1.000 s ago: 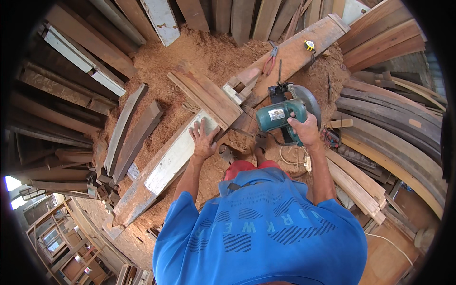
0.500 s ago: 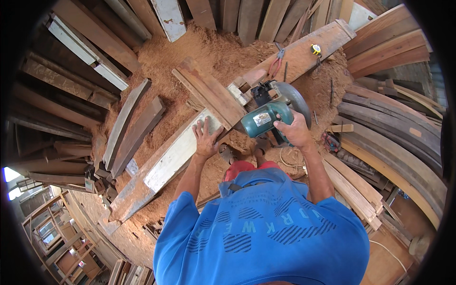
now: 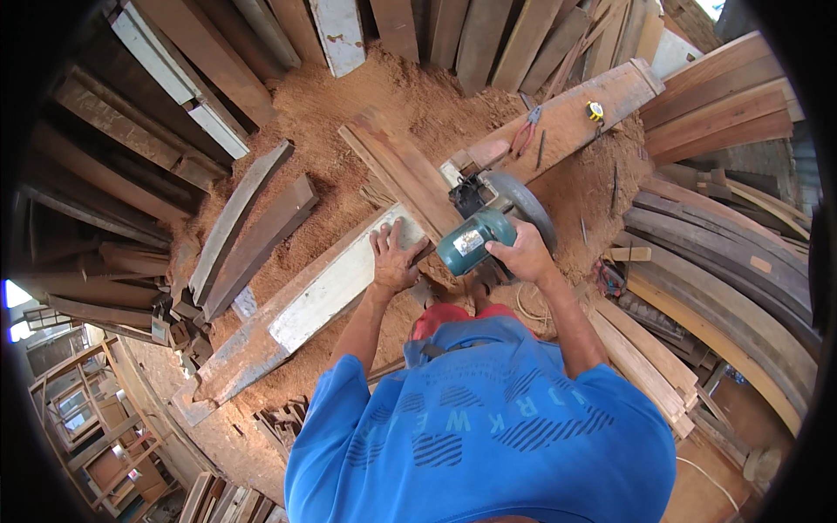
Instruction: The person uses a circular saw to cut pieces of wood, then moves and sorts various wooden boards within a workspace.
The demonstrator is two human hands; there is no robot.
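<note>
My right hand [image 3: 525, 251] is wrapped round the rear handle of a green circular saw [image 3: 466, 245]. The saw's round blade [image 3: 532, 209] is on its right side, and its front is against the end of a brown wooden plank [image 3: 403, 179]. That plank lies crosswise over a long beam. My left hand [image 3: 395, 264] rests flat with fingers spread on the white-faced board [image 3: 327, 292] along the beam, its fingertips close to the plank's near edge. Where the saw meets the wood is partly hidden by its body.
Red-handled pliers [image 3: 527, 135] and a yellow tape measure [image 3: 595, 111] lie on the beam's far end [image 3: 623, 91]. Two curved wood pieces [image 3: 261, 248] sit on sawdust at left. Stacked boards [image 3: 715, 253] crowd the right; more planks [image 3: 466, 44] stand at the back.
The saw in my right hand has shifted left, closer against the plank. My left hand stays on the white board. The whole view has shifted slightly.
</note>
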